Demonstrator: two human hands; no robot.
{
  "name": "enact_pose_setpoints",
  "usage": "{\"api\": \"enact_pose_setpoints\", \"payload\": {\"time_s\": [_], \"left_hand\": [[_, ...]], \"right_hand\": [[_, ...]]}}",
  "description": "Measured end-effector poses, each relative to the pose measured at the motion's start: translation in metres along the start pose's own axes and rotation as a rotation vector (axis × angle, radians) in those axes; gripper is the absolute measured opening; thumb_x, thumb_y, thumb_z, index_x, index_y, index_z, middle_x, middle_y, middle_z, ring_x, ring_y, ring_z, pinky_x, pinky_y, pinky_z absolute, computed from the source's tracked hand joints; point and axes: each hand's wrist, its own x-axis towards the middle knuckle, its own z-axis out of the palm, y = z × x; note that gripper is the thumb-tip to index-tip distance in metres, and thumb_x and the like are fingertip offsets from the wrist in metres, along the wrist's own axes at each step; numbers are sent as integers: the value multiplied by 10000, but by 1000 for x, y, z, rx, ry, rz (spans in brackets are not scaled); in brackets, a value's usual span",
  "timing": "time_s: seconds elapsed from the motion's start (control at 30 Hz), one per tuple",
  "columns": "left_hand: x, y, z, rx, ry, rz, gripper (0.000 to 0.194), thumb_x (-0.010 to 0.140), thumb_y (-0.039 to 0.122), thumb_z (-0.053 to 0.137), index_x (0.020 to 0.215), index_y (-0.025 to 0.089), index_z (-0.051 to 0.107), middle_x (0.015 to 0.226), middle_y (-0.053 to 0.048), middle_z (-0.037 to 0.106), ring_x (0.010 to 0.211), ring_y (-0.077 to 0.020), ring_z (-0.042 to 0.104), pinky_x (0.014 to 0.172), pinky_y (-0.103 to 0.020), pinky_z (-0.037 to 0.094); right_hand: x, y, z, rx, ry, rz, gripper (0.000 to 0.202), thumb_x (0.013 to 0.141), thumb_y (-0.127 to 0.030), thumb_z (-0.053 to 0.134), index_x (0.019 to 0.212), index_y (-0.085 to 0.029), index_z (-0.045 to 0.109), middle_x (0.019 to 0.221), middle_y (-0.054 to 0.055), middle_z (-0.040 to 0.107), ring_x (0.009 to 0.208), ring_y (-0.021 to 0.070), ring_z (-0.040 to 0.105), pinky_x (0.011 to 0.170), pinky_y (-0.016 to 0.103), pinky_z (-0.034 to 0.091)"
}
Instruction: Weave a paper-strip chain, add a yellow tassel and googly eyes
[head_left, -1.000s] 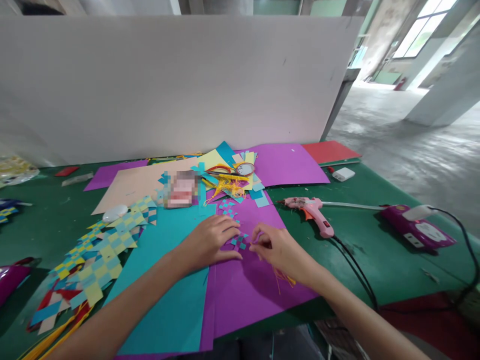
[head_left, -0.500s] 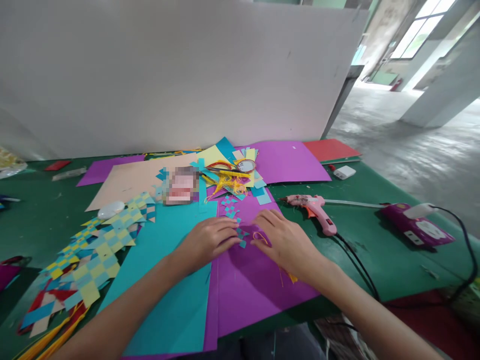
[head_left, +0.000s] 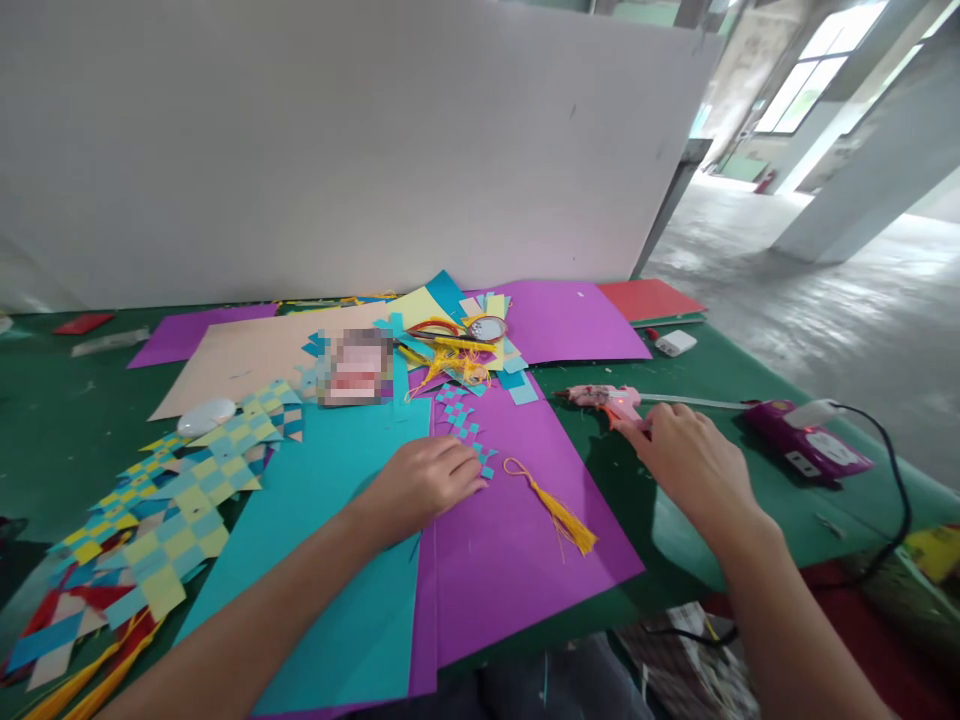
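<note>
My left hand [head_left: 431,480] rests with fingers together on a small teal-and-purple woven paper strip [head_left: 459,412], on the purple sheet [head_left: 525,590]; whether it pinches the strip is hidden. At the right, my right hand [head_left: 690,455] is wrapped round the handle of a pink glue gun [head_left: 611,400], whose nozzle points left over the green table. Between the hands a yellow tassel [head_left: 562,512] with a looped cord lies on the purple sheet. A teal sheet [head_left: 322,600] lies under my left forearm.
Woven paper pieces [head_left: 202,490] pile at the left by a white mouse-like object [head_left: 206,417]. Scissors and yellow threads [head_left: 454,365] lie at the back. A purple power strip [head_left: 806,440] with a cable sits right. A white panel [head_left: 337,150] stands behind.
My right hand has moved right from beside the woven strip to the glue gun and taken its handle, uncovering the tassel. My left hand stays near the strip. The view has shifted slightly.
</note>
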Motion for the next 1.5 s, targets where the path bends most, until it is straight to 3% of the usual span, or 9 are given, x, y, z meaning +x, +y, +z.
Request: {"api": "enact_pose_setpoints", "payload": {"time_s": [0.2,0.37,0.57,0.87,1.1,1.2,1.3,1.5], "left_hand": [[1,5,5,-30,-1,-19,287,982,244,385,940,166,657,883,-82,704,830,-181,654,765,-315,515],[4,8,2,33,-4,-42,291,974,232,377,969,149,656,876,-92,704,803,-187,653,733,-316,514],[6,8,0,102,-77,-56,275,948,313,464,1000,122,655,898,-103,710,852,-232,653,714,-337,511],[12,12,0,100,-85,-86,292,960,215,411,862,143,676,776,-71,710,712,-187,653,635,-287,488],[11,8,-3,-47,-56,-244,234,933,241,471,877,166,686,836,-48,734,770,-203,674,674,-304,506],[11,6,-3,-124,-49,-327,208,923,256,497,882,187,688,861,-30,737,815,-193,673,707,-297,510],[12,4,-2,-175,-55,-348,207,926,261,497,890,192,689,876,-28,737,846,-190,671,745,-301,514],[9,3,1,-192,-45,-343,217,926,271,498,892,183,693,871,-42,732,864,-198,668,788,-325,518]], "right_hand": [[5,-1,19,-18,-75,-8,463,902,-551,452,927,-109,586,907,144,642,889,301,635,622,328,411],[12,-7,28,46,-61,18,413,910,-490,453,989,-101,565,971,155,641,929,299,620,674,347,433],[14,-8,30,123,-71,72,375,900,-454,423,1009,-117,545,1032,155,634,986,295,597,682,351,434],[14,-7,30,136,-73,67,379,895,-461,436,1018,-115,530,1034,150,631,1005,300,594,679,346,429],[16,-7,32,161,-36,80,339,876,-425,444,984,-118,537,1014,159,634,995,298,592,691,339,408],[14,-5,27,214,-40,107,299,857,-405,455,964,-136,528,923,129,654,864,279,627,625,327,379],[5,-8,19,275,-20,42,285,849,-409,479,985,-161,516,849,87,665,740,255,636,568,311,352],[-24,-30,8,414,125,-189,273,853,-381,511,1021,-166,523,911,95,679,799,257,654,640,320,433]]}}
